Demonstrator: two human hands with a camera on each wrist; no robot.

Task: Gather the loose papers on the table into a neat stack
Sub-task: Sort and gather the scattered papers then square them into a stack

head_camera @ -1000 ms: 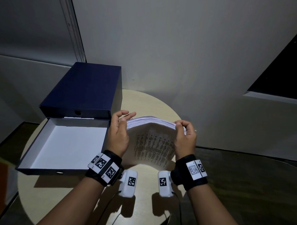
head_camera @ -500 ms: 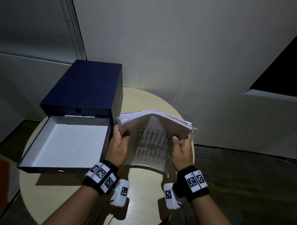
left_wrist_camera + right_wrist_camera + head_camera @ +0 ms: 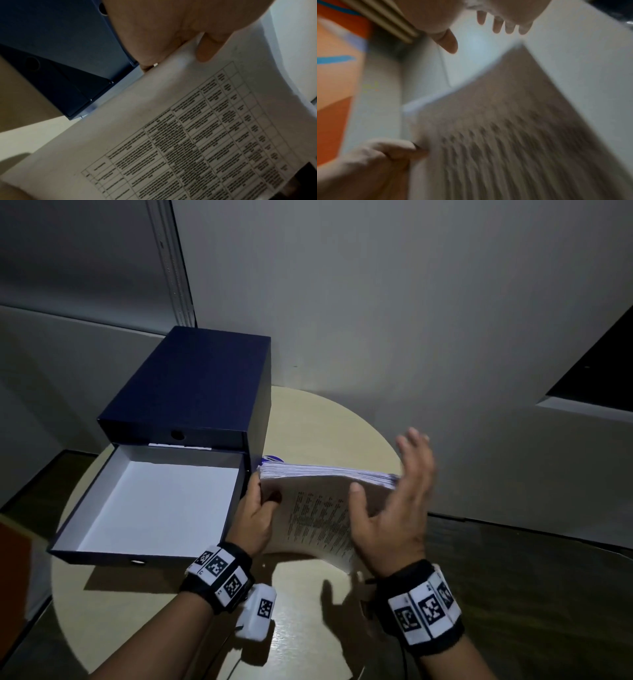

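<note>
A thick stack of printed papers [image 3: 318, 508] stands tilted on its lower edge on the round table [image 3: 308, 628], the printed table side facing me. My left hand [image 3: 262, 501] grips the stack's upper left corner, thumb on the front sheet [image 3: 188, 128]. The thumb [image 3: 205, 54] shows on the page in the left wrist view. My right hand [image 3: 394, 498] is off the stack at its right edge, fingers spread and straight, holding nothing. In the right wrist view the right hand's fingers [image 3: 498, 25] hang apart above the blurred papers [image 3: 513, 128].
A dark blue box [image 3: 195, 392] stands at the back left of the table, with its open white-lined tray [image 3: 61, 546] lying in front of it, just left of the stack. A grey wall rises close behind. Dark floor lies to the right.
The right hand has let go of the stack's right side and opened beside it. The stack's top edge now looks level instead of peaked. The left hand keeps its grip.
</note>
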